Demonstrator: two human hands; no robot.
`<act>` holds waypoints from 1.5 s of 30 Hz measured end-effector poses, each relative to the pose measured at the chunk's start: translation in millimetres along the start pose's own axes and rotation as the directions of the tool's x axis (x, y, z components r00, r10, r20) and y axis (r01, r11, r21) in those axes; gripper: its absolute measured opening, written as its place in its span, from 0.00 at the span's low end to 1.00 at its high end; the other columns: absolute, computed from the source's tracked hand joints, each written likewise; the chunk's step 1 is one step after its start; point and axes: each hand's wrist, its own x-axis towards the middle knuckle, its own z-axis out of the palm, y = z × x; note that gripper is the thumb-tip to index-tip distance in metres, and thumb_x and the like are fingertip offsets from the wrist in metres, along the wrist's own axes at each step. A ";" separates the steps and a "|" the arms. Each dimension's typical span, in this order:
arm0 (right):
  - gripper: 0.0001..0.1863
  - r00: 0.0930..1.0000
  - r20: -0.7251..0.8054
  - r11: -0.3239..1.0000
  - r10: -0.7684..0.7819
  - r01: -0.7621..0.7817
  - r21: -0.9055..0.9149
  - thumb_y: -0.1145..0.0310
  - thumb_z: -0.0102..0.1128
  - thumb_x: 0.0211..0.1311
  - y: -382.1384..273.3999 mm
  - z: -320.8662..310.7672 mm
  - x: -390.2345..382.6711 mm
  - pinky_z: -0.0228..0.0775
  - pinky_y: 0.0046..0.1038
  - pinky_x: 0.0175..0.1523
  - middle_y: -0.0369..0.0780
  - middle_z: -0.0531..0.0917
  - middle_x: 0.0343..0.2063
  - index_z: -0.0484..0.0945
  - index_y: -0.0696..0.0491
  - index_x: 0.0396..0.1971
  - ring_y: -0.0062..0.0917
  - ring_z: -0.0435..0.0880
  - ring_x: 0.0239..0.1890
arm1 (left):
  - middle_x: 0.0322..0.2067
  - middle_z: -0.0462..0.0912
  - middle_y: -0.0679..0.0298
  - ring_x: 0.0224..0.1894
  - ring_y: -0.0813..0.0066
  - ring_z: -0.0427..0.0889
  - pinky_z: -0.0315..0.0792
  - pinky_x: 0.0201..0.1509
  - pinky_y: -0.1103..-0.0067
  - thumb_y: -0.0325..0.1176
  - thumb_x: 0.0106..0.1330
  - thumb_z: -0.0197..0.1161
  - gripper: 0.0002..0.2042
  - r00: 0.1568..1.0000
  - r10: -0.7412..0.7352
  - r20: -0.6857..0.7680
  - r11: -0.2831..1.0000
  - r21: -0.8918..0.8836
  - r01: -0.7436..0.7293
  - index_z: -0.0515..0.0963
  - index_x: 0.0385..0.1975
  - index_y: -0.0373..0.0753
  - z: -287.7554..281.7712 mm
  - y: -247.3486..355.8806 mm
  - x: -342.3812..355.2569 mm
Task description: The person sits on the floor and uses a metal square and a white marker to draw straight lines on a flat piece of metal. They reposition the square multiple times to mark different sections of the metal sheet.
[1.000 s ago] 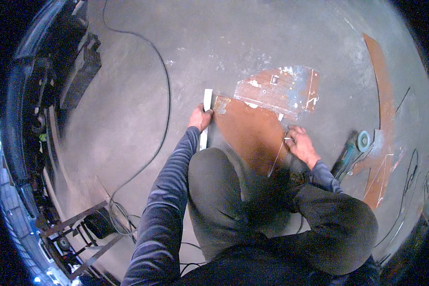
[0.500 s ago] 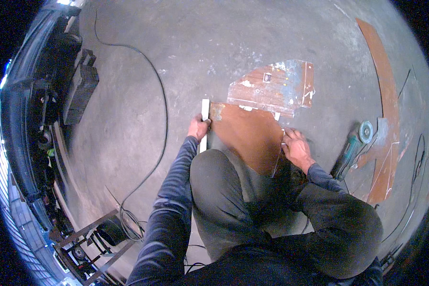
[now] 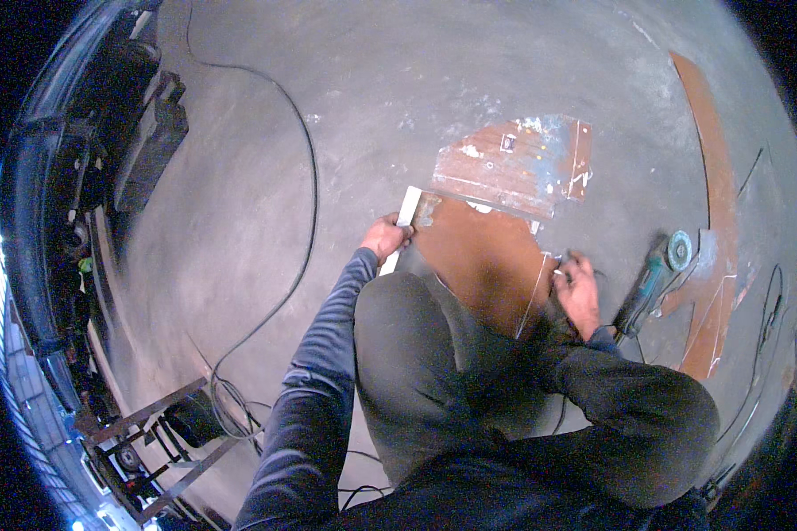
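My left hand (image 3: 387, 237) is closed round a white straight bar (image 3: 408, 207) at the left edge of a rust-brown metal sheet (image 3: 483, 252). A thin white line runs down the sheet near its right edge. Just past that edge, my right hand (image 3: 577, 292) is raised with bent fingers pinched together; a small white stick (image 3: 558, 273) seems to poke out of them, partly hidden. Beyond the brown sheet, touching or nearly touching it, lies a worn metal plate (image 3: 514, 164) with patchy paint and a small square hole. My knee covers the sheet's near part.
An angle grinder (image 3: 653, 279) lies on the floor to the right, beside a long rusty metal strip (image 3: 708, 142). A black cable (image 3: 314, 177) curves across the left floor. Dark blocks (image 3: 155, 150) and a metal frame (image 3: 164, 416) stand at the left.
My right hand has lifted off the sheet's right edge and drawn slightly away to the right. The left hand keeps its hold on the white bar, which now leans more. The whole view has shifted slightly.
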 end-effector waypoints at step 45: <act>0.09 0.822 0.323 0.361 0.469 -0.513 0.779 0.62 0.59 0.71 33.0 0.4 -8.8 0.73 0.27 0.43 0.35 0.80 0.40 0.75 0.51 0.41 0.23 0.79 0.44 | 0.33 0.83 0.66 0.32 0.75 0.78 0.73 0.38 0.74 0.36 0.72 0.59 0.11 0.994 -0.103 0.045 0.978 -0.177 0.109 0.79 0.45 0.36 21.8 8.3 3.0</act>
